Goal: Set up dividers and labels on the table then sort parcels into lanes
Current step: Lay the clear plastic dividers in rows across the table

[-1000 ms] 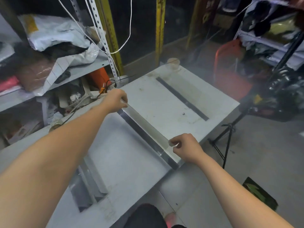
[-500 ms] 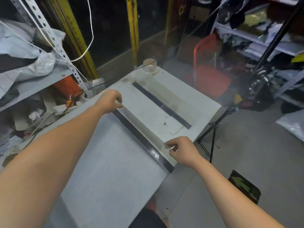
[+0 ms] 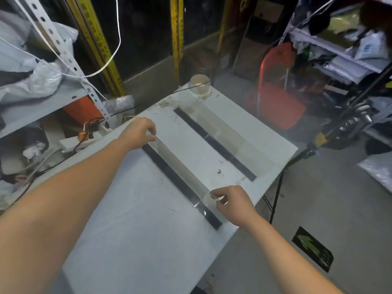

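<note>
A clear acrylic divider (image 3: 180, 164) stands on edge across the white table (image 3: 131, 230), on a black strip (image 3: 169, 172). My left hand (image 3: 139, 131) pinches its far end and my right hand (image 3: 232, 202) pinches its near end. A second clear divider (image 3: 220, 126) stands on another black strip (image 3: 214, 143) further right, untouched. No parcels lie on the table.
A roll of tape (image 3: 199, 83) sits at the table's far corner. A metal shelf (image 3: 42, 102) with bagged parcels stands left, with cables and an orange box (image 3: 81, 108) below. A red chair (image 3: 277, 90), a tripod leg (image 3: 275, 198) and more shelving are right.
The view has swung right and closer. Both hands keep their pinch on the divider's ends, which stays on the black strip; the right fingers have shifted slightly along the near end.
</note>
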{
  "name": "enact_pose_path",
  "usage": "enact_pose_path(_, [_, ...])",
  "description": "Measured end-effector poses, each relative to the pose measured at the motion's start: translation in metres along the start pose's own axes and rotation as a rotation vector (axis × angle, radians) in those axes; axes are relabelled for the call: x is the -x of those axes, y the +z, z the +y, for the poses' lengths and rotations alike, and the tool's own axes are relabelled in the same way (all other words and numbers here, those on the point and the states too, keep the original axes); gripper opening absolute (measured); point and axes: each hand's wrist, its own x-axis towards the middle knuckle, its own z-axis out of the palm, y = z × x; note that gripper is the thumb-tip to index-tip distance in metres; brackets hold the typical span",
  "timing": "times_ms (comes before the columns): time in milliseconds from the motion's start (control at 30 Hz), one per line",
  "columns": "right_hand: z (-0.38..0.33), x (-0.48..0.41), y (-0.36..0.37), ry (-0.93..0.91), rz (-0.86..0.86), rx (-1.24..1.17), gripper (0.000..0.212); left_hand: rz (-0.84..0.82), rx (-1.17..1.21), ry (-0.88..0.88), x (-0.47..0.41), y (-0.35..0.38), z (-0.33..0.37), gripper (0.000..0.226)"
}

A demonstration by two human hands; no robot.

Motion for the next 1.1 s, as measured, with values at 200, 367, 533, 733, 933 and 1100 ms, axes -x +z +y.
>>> enact_pose_path(200, [-0.004, 0.000, -0.004, 0.024, -0.005, 0.015, 0.032, 0.009, 0.001, 0.036, -0.002, -0.001, -0.003, 0.013])
enact_pose_path(367, [-0.008, 0.001, -0.003, 0.034, 0.002, 0.013, 0.029, 0.011, -0.004, 0.007, 0.003, 0.001, -0.005, 0.013])
enact_pose_path(533, [-0.009, 0.002, -0.005, 0.049, -0.026, 0.043, 0.034, 0.004, -0.015, -0.008, 0.011, 0.001, -0.001, 0.029])
enact_pose_path(733, [-0.015, 0.005, -0.006, 0.047, -0.044, 0.071, 0.043, 0.007, -0.086, -0.041, 0.026, -0.007, 0.005, 0.049])
enact_pose_path(933, [-0.023, 0.014, -0.007, 0.022, -0.045, 0.128, 0.056, 0.050, -0.150, -0.116, 0.059, -0.020, 0.016, 0.059])
enact_pose_path(1100, [-0.034, 0.029, -0.009, -0.065, 0.000, 0.274, 0.059, 0.041, -0.216, -0.243, 0.107, -0.030, 0.024, 0.060])
